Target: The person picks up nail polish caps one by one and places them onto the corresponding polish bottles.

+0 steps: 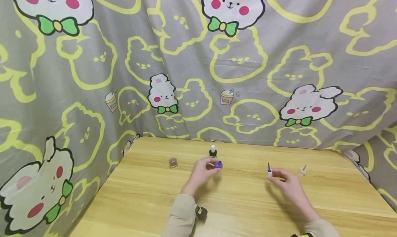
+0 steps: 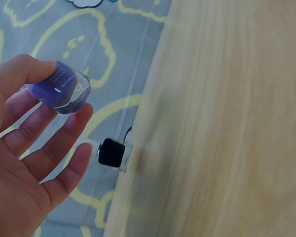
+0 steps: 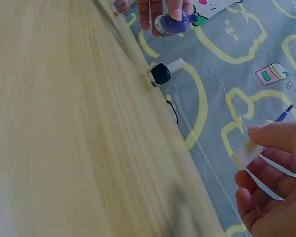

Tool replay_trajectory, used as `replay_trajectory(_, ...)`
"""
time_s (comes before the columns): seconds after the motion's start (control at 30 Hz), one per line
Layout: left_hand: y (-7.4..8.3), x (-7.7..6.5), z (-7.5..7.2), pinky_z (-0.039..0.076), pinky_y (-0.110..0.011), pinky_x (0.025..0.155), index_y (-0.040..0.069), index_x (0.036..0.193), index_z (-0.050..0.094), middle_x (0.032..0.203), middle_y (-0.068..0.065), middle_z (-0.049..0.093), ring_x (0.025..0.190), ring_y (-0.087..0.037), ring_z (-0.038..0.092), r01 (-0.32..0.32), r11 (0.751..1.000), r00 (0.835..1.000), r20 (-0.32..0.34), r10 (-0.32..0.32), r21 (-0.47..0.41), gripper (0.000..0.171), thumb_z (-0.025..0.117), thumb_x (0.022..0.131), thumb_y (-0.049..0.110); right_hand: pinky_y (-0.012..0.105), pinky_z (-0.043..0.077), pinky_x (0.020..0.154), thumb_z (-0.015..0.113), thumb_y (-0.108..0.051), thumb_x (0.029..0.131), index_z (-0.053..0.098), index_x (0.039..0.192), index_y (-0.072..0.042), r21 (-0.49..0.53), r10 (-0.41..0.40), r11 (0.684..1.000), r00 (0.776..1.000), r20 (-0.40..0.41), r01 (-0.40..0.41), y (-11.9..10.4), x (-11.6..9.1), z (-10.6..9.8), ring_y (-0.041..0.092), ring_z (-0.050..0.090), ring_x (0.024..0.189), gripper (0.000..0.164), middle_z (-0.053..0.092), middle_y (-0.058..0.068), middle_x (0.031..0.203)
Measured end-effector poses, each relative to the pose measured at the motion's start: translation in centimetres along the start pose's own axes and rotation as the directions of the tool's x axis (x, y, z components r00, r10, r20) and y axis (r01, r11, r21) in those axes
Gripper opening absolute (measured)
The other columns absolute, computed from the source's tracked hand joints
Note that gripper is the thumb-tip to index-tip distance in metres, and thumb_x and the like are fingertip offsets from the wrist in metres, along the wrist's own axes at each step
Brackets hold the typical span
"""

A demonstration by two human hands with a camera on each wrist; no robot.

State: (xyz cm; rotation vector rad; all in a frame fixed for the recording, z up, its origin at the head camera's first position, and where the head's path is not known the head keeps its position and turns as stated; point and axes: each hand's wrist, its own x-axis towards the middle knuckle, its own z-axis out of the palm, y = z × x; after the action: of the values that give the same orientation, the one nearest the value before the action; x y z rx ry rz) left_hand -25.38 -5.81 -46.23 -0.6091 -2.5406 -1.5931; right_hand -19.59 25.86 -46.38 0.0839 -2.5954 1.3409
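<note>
My left hand (image 1: 202, 172) pinches a small nail polish bottle (image 2: 58, 90) of purple polish between thumb and fingers, raised over the table. Its neck is uncapped, as the right wrist view shows. Well to the right, my right hand (image 1: 289, 186) holds a white nail polish cap (image 3: 248, 152) by thumb and fingertips. The purple-coated brush (image 1: 268, 166) on that cap points up, away from the bottle. Just behind the left hand stands a black nail polish bottle (image 1: 213, 152) with its white cap on.
A brownish-pink nail polish bottle (image 1: 173, 163) without a cap stands to the left on the wooden table (image 1: 242, 209). Right of my right hand, another white cap (image 1: 303, 171) stands with its brush upward. A patterned curtain (image 1: 192, 64) hangs behind the table and along its sides.
</note>
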Motion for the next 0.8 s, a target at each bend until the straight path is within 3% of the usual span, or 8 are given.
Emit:
replay_trajectory(0.2,0.6,0.0,0.8,0.054,-0.02,0.075,0.008,0.107,0.07,0.105,-0.009,0.07,0.087,-0.02,0.068,-0.023,1.0,1.0,0.003,0.023,0.02,0.025,0.075,0.083,0.014,0.013,0.051,0.076,0.073,-0.018,0.087,0.069,0.11,-0.002,-0.025,-0.032,0.999,0.999,-0.03,0.031,-1.3,0.5,0.8,-0.014,0.054,0.085,0.028,0.072,0.015,0.103)
replay_trajectory(0.43,0.6,0.1,1.8,0.057,-0.031,0.08,0.009,0.105,0.072,0.104,-0.007,0.07,0.088,-0.019,0.067,-0.065,0.997,0.998,0.01,0.065,0.046,0.024,0.076,0.081,0.011,0.022,0.054,0.069,0.076,-0.014,0.084,0.071,0.102,-0.004,-0.158,-0.164,0.976,0.982,-0.089,0.149,-2.7,1.0,1.8,0.0,0.06,0.08,0.021,0.072,0.009,0.092)
replay_trajectory(0.6,0.9,0.1,2.3,0.058,-0.033,0.079,0.009,0.106,0.072,0.104,-0.006,0.07,0.088,-0.013,0.066,-0.076,0.995,0.997,0.021,0.075,0.072,0.026,0.076,0.081,0.012,0.029,0.054,0.069,0.078,-0.007,0.079,0.072,0.097,-0.005,-0.247,-0.259,0.943,0.959,-0.115,0.225,-3.9,1.2,2.5,0.017,0.063,0.08,0.019,0.07,0.004,0.086)
replay_trajectory(0.8,1.1,0.1,2.8,0.057,-0.029,0.077,0.01,0.105,0.073,0.103,-0.005,0.071,0.086,-0.011,0.066,-0.085,0.99,0.996,0.017,0.083,0.116,0.025,0.076,0.081,0.013,0.024,0.048,0.063,0.08,-0.001,0.074,0.072,0.09,-0.006,-0.336,-0.37,0.89,0.918,-0.14,0.308,-4.9,1.1,3.3,0.016,0.059,0.074,0.019,0.065,0.002,0.082)
